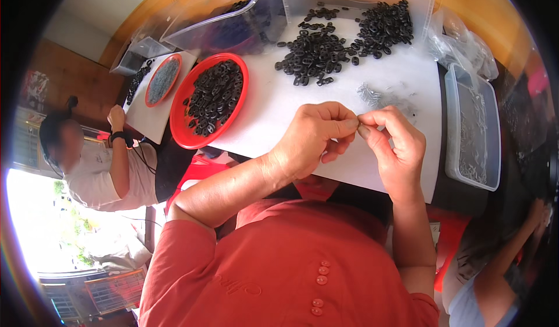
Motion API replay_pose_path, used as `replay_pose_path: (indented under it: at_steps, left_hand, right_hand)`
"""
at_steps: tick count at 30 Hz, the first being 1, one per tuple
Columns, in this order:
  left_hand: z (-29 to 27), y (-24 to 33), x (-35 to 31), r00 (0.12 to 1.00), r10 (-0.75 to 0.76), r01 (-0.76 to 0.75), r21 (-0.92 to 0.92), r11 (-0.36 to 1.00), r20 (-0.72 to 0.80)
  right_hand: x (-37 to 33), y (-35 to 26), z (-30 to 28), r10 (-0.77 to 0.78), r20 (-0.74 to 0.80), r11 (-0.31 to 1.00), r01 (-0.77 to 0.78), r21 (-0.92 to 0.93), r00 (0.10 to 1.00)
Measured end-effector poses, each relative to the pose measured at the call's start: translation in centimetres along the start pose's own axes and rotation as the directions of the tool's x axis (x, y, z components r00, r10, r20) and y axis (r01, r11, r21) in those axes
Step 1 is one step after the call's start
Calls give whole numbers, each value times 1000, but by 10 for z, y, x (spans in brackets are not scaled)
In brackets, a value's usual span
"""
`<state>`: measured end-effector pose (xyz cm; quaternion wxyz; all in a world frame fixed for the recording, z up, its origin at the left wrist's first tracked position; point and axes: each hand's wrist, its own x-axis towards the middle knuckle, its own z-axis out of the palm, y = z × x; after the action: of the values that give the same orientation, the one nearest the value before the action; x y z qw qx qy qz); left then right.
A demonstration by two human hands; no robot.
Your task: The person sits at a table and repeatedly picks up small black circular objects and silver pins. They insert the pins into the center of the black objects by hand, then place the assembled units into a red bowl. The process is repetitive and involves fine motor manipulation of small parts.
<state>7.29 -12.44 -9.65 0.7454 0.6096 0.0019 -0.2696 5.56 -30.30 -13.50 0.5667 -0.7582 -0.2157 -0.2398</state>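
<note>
Over the near part of the white table top (pixel 265 103), my left hand (pixel 314 133) and my right hand (pixel 400 146) meet fingertip to fingertip. Both are closed in a pinch, thumb against forefinger. Whatever sits between the tips is too small and too covered to name. Just beyond my right hand lies a loose heap of small silvery metal pieces (pixel 370 95). Farther back are two piles of black oval pieces with holes, a nearer pile (pixel 311 53) and a farther pile (pixel 385 27). More black oval pieces (pixel 215 97) fill a red bowl (pixel 177 126) left of my hands.
A translucent plastic box (pixel 496 158) with thin silvery pieces stands at the right, near clear plastic bags (pixel 460 44). A large clear bin (pixel 195 33) stands at the back left. Another person (pixel 110 175) sits left by a red-rimmed tray (pixel 150 97); another person's arm (pixel 512 251) shows lower right.
</note>
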Motion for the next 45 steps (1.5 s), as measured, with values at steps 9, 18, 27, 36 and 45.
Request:
replay_pose_path:
  at_steps: [9, 18, 27, 36, 45]
  left_hand:
    - [-38, -6, 12, 900, 432, -385, 570, 726, 57]
    - [-80, 20, 99, 690, 537, -385, 875, -295, 485]
    - [-60, 25, 37, 933, 222, -352, 851, 389, 284]
    - [-88, 1, 13, 863, 465, -401, 826, 396, 196]
    - [-60, -27, 25, 576, 656, -452, 859, -242, 488]
  right_hand:
    - [-9, -4, 5, 70, -5, 997, -70, -25, 998]
    - [-14, 4, 7, 132, -42, 991, -131, 38, 990]
    - [-17, 8, 3, 224, -30, 971, -221, 87, 974]
    - [-17, 7, 7, 236, -28, 969, -233, 86, 971]
    - [-19, 10, 9, 251, -20, 966, -249, 70, 968]
